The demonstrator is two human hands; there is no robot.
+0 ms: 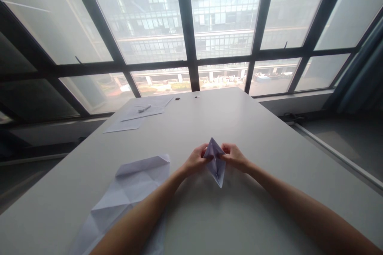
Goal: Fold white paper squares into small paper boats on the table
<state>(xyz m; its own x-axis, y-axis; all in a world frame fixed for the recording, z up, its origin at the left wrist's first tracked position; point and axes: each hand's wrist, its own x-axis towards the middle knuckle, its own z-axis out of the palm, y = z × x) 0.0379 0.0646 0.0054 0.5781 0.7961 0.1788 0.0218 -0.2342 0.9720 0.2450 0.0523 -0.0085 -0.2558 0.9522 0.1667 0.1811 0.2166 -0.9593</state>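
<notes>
A small folded paper shape [216,162], pale lilac and pointed at both ends, stands on the white table [239,127] in the middle. My left hand [196,160] pinches its left side with closed fingers. My right hand [235,156] pinches its right side the same way. Both forearms reach in from the bottom edge.
A creased, partly unfolded sheet [128,191] lies flat on the table to the left, partly under my left forearm. Flat paper sheets [136,117] with a white pen [144,108] rest at the far left corner. Large windows [191,28] stand behind the table.
</notes>
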